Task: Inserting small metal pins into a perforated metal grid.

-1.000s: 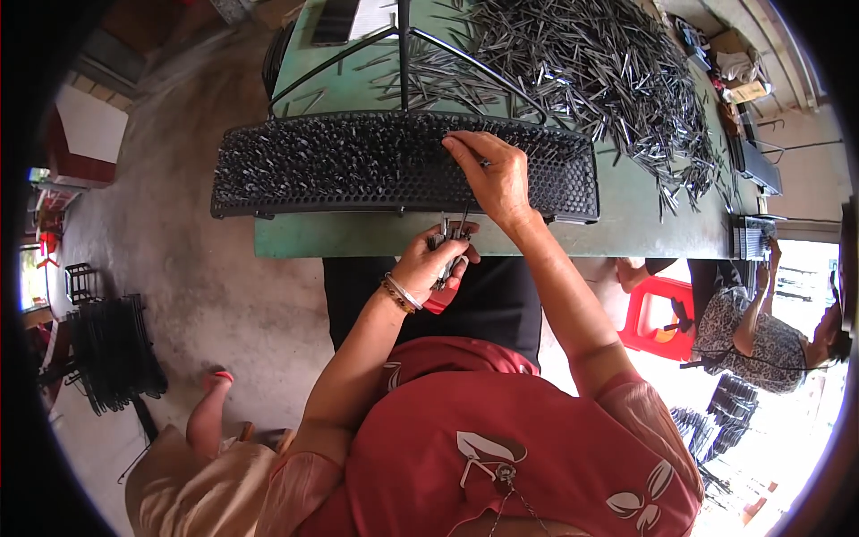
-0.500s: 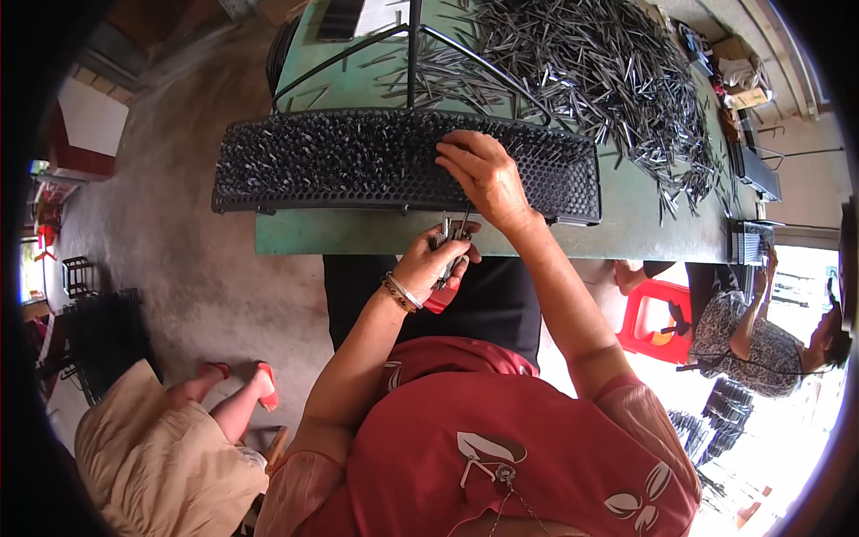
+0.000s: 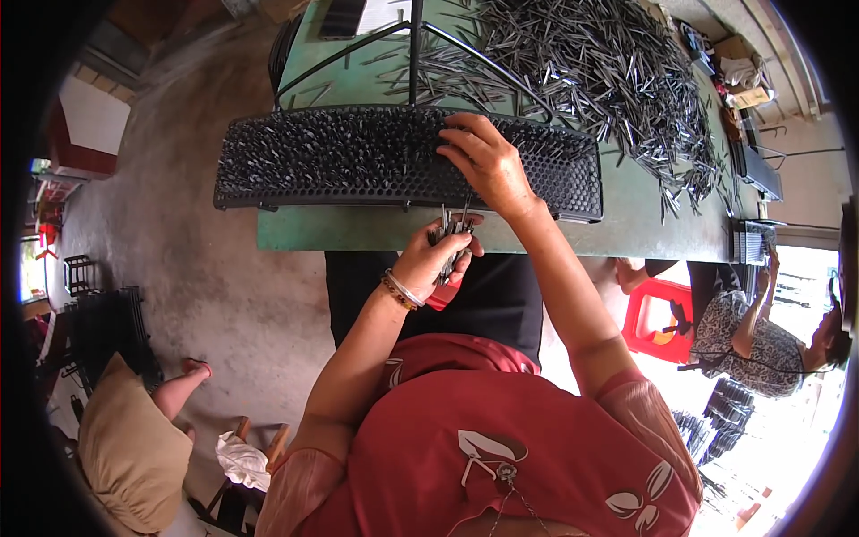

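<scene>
A long black tray (image 3: 559,183) with a honeycomb of holes lies across the table's near edge. Short dark strips stand upright in its left and middle parts; many holes toward its right end show bare. My left hand (image 3: 419,264), just below the tray, is closed around a bundle of thin dark strips (image 3: 455,234), their ends sticking out past the fingers. Over the middle of the tray is my right hand (image 3: 492,174), with fingers bent and fingertips down among the standing strips. Whatever its fingertips pinch is too small or hidden to name.
The green table (image 3: 358,234) carries a large loose pile of dark strips (image 3: 608,80) at the far right. A black rod frame (image 3: 414,63) rises behind the tray. To the right are a red stool (image 3: 637,309) and another person (image 3: 752,336); a second person (image 3: 134,438) is at lower left.
My right hand has shifted only slightly, its fingers a little more spread. At lower left the other person has moved leftward, uncovering a wooden seat with a white cloth.
</scene>
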The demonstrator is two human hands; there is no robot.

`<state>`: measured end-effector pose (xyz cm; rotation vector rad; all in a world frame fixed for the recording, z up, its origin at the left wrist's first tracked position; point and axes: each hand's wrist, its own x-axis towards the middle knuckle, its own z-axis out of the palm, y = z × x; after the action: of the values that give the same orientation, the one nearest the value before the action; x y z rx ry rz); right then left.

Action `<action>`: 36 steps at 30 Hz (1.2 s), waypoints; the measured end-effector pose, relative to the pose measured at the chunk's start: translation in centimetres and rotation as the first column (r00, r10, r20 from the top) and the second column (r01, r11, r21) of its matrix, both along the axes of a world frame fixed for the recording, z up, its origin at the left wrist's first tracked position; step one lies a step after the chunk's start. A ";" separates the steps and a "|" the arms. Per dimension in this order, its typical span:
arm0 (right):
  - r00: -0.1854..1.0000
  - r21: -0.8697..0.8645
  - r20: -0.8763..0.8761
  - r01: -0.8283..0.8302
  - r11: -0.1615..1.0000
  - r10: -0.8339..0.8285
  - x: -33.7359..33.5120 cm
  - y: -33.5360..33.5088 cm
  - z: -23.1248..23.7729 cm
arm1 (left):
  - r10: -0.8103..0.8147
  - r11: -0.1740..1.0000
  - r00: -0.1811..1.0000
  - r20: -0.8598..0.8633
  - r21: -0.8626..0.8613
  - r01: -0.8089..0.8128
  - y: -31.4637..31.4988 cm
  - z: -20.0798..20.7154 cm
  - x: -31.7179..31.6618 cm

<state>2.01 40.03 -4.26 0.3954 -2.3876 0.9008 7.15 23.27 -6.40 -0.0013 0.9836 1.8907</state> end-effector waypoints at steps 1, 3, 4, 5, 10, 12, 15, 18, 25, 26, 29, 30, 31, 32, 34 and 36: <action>1.000 -0.002 0.023 0.008 1.000 -0.008 0.0 0.1 0.1 | -0.004 1.000 1.000 -0.009 -0.002 0.004 0.0 0.0 0.0; 0.998 -0.005 -0.059 0.020 1.000 -0.020 0.3 0.1 0.8 | 0.009 1.000 1.000 -0.012 0.021 -0.008 -0.1 -0.1 0.0; 0.989 -0.009 -0.142 0.034 0.999 -0.035 0.6 0.2 1.2 | 0.020 0.999 1.000 -0.015 0.045 -0.019 0.0 -0.2 -0.1; 0.989 -0.010 -0.142 0.030 0.999 -0.031 1.2 0.1 1.7 | 0.024 0.999 1.000 -0.014 0.043 -0.024 -0.1 -0.1 -0.1; 0.879 -0.382 0.466 0.092 0.920 0.105 5.2 -0.2 2.3 | 0.076 0.996 0.990 -0.115 0.057 -0.070 -0.3 0.6 -0.5; 0.788 -0.471 0.562 0.054 0.880 0.252 5.5 0.1 2.0 | 0.032 0.999 0.988 -0.152 0.039 -0.027 -0.2 0.5 -0.7; 0.751 -0.591 0.595 0.167 0.789 0.287 5.1 0.8 2.8 | -0.020 0.999 0.987 -0.162 0.038 0.027 0.0 0.7 -0.7; 0.856 -0.508 0.509 0.215 0.834 0.090 3.6 0.5 2.7 | -0.047 0.998 0.990 -0.133 0.038 0.053 -0.2 0.1 -0.6; 0.990 -0.288 0.105 0.125 0.949 -0.099 0.9 -1.2 0.5 | -0.125 0.992 0.985 -0.122 -0.002 0.126 -0.6 -0.8 -0.3; 0.992 -0.234 0.060 0.124 0.964 -0.113 0.7 -1.2 0.5 | -0.123 0.992 0.985 -0.122 -0.003 0.123 -0.7 -0.8 -0.3; 0.990 -0.225 0.026 0.144 0.964 -0.142 0.6 -1.5 0.5 | -0.088 0.996 0.996 -0.031 0.019 0.089 -0.9 -1.0 -0.3; 0.986 -0.271 0.037 0.165 0.948 -0.161 0.6 -1.6 0.5 | -0.075 0.997 0.997 -0.020 0.025 0.075 -1.0 -1.0 -0.3; 0.986 -0.270 0.037 0.164 0.949 -0.160 0.5 -1.6 0.4 | -0.061 0.998 0.998 -0.009 0.031 0.062 -1.0 -1.1 -0.3; 0.989 -0.234 0.023 0.149 0.961 -0.147 0.4 -1.6 0.2 | -0.062 0.998 0.998 -0.009 0.031 0.062 -0.9 -1.0 -0.3; 0.991 -0.197 0.011 0.134 0.971 -0.135 0.4 -1.5 -0.2 | -0.038 0.997 0.998 0.051 0.063 0.035 -0.8 -0.7 -0.2; 0.995 -0.052 0.033 0.101 0.994 -0.099 0.6 -1.4 -0.3 | -0.057 0.996 0.998 0.039 0.065 0.055 -0.9 -0.1 -0.3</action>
<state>2.58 38.63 -4.54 0.2411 -2.3824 0.9290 6.82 22.38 -6.52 0.0250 0.8869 1.8628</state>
